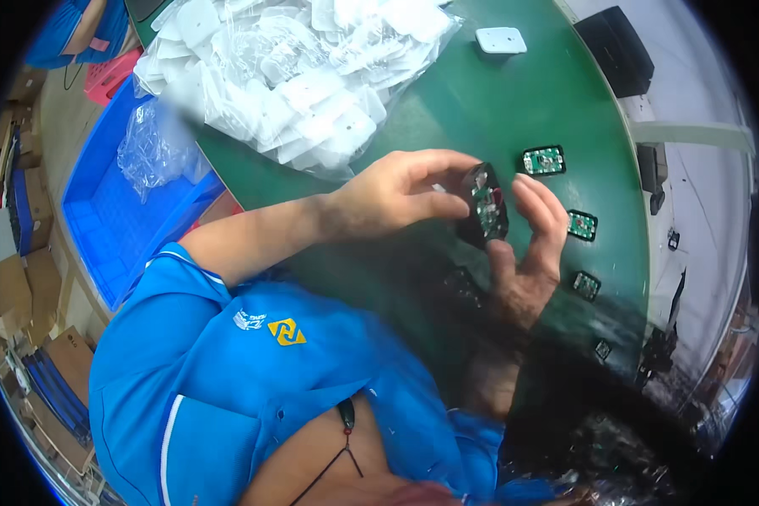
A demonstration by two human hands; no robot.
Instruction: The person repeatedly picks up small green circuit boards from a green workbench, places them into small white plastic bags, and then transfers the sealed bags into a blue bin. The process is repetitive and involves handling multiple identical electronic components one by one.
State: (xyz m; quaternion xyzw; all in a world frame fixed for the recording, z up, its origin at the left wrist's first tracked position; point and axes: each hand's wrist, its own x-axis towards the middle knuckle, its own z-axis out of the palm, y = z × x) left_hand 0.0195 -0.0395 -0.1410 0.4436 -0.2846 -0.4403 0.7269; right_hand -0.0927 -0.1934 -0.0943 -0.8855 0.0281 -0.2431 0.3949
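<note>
My left hand [392, 190] grips a small black case with a green circuit board inside [486, 205], thumb on its near side and fingers behind. The case is tilted up, its open side with the board and a bit of red wire turned to the right. Close on its right is my right hand [533, 244], fingers spread and curved around the air beside it. The right thumb tip is near the case's lower end; whether it touches I cannot tell. Further right, similar black cases with boards [543, 160] lie in a curved row on the green table [481, 101].
A large heap of white plastic plates [312, 84] in clear bags covers the far left of the table. One white cover [500, 40] lies apart. A blue crate [101, 198] holding clear plastic stands left, near a pink basket [110, 78]. Another person's arm [84, 29] shows far left.
</note>
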